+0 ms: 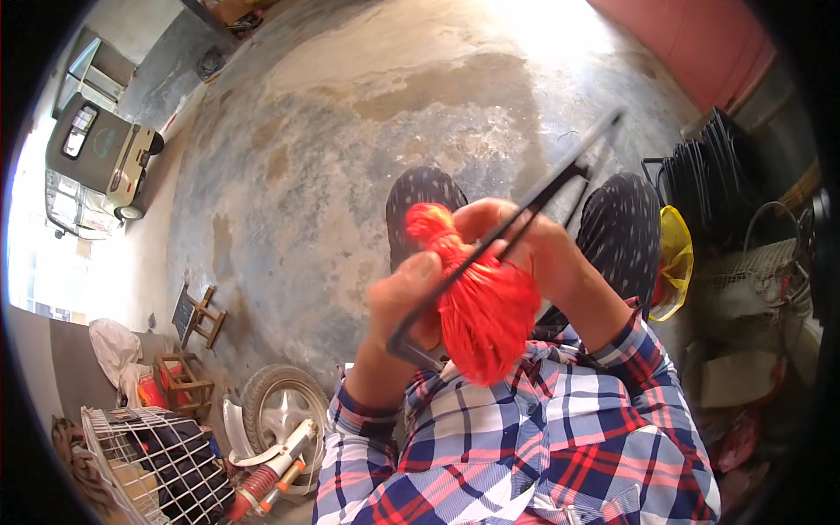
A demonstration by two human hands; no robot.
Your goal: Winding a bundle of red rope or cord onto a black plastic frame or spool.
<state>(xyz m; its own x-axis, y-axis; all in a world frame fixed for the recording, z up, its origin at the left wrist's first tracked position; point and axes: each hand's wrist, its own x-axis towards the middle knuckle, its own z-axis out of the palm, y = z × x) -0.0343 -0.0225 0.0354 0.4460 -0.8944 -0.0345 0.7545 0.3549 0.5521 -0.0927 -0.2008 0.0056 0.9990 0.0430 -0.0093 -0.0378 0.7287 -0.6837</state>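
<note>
- Red tassel (486, 302): a bundle of bright red threads, bound into a knob at its upper end, held between your two hands above your lap; the loose threads hang down toward your plaid shirt (542, 437).
- Your left hand (407, 302) is closed around the lower end of a long dark rod (516, 219) (thin, possibly two strips laid together), fingers wrapped tight on it, just beside the threads.
- Your right hand (534, 241) grips the tassel near its bound top, fingers curled together on the threads; the rod crosses in front of it and runs up to the right.
- Surroundings: stained concrete floor (350, 131); a wheel (280, 402) and a wire basket (149, 455) at lower left, small wooden stools (197, 315) near them.
</note>
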